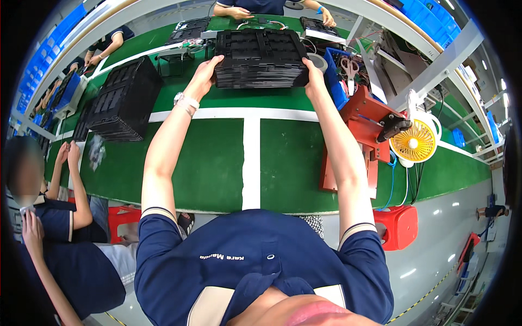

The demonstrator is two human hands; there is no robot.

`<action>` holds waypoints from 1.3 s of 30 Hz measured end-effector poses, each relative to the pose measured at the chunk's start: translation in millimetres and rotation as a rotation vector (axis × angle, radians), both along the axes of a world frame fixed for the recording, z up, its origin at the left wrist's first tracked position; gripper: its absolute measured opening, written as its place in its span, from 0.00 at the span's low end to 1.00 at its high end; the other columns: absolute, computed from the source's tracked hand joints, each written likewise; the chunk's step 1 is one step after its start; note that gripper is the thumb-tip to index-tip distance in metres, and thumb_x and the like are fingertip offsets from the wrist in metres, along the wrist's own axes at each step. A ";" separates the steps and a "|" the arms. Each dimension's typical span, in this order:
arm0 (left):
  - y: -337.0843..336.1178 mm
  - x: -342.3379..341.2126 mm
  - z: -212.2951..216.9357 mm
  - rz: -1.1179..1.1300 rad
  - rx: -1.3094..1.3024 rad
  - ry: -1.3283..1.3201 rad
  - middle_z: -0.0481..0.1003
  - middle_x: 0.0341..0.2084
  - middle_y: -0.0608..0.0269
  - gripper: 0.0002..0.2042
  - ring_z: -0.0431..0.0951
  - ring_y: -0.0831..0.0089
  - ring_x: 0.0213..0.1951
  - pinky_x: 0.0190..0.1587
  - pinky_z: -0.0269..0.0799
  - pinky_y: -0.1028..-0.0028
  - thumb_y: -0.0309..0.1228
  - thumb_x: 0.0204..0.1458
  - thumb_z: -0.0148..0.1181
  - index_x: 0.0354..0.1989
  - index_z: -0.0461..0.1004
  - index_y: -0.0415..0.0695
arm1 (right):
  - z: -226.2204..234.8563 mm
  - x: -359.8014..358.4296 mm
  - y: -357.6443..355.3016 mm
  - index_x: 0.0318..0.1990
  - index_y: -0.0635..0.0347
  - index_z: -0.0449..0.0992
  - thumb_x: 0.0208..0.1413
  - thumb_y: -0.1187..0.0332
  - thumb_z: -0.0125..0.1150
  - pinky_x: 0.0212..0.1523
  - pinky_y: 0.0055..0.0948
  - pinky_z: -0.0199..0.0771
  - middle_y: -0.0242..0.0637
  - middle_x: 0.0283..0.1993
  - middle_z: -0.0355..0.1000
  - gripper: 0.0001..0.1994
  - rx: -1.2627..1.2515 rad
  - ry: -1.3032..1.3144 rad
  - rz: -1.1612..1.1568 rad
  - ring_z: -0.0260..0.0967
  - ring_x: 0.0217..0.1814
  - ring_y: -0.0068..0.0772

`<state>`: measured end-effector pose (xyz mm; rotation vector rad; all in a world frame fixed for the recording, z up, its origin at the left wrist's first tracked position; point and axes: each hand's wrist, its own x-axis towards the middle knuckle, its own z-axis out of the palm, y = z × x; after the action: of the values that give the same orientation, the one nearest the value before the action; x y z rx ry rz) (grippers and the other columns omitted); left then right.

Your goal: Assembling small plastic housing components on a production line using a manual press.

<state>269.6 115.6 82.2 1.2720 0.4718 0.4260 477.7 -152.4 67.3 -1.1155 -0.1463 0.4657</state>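
Note:
Both my arms stretch forward over the green workbench to a stack of black plastic trays (261,57). My left hand (205,75) presses on the stack's left side, its fingers partly hidden behind it. On the opposite side my right hand (314,77) grips the stack in the same way. The stack is level, its many thin layers showing at the front. Whether its underside rests on the bench or is lifted, I cannot tell.
A taller black tray stack (122,98) stands to the left, near a clear plastic bag (97,152). At right are a red press fixture (353,136), a yellow-and-white fan (413,140) and a blue bin (336,76) with scissors (349,70). Co-workers sit left and across.

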 end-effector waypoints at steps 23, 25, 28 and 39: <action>-196.3 -243.1 -41.5 0.428 -0.271 -0.080 0.74 0.56 0.62 0.26 0.74 0.72 0.56 0.60 0.69 0.68 0.39 0.66 0.58 0.67 0.62 0.40 | -20.7 -119.8 -33.7 0.65 0.71 0.68 0.66 0.50 0.56 0.65 0.43 0.64 0.53 0.57 0.74 0.32 -0.761 -0.819 0.343 0.69 0.62 0.49; -200.4 -244.4 -38.3 0.420 -0.358 -0.148 0.75 0.53 0.64 0.17 0.75 0.71 0.53 0.57 0.71 0.68 0.40 0.67 0.57 0.57 0.72 0.43 | -26.9 -128.3 -36.5 0.70 0.74 0.57 0.68 0.48 0.51 0.71 0.51 0.57 0.66 0.66 0.63 0.37 -0.829 -1.036 0.218 0.57 0.71 0.67; -219.2 -242.2 -43.8 0.368 -0.495 -0.179 0.75 0.49 0.64 0.15 0.74 0.70 0.52 0.58 0.70 0.68 0.39 0.65 0.58 0.53 0.72 0.42 | -46.9 -143.5 -27.0 0.71 0.77 0.51 0.69 0.54 0.51 0.73 0.49 0.54 0.70 0.69 0.56 0.36 -0.633 -0.870 0.110 0.56 0.72 0.66; -285.4 -203.6 -53.8 -0.043 -1.011 -0.080 0.63 0.68 0.42 0.23 0.61 0.53 0.72 0.75 0.55 0.59 0.35 0.66 0.46 0.63 0.62 0.28 | -27.5 -59.0 7.7 0.66 0.73 0.66 0.64 0.46 0.57 0.66 0.34 0.64 0.55 0.63 0.71 0.36 -0.589 -0.598 0.373 0.69 0.66 0.43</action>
<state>66.1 -169.9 28.5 0.2847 0.4924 0.1475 418.7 -144.7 39.8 -1.8008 -0.7898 0.5067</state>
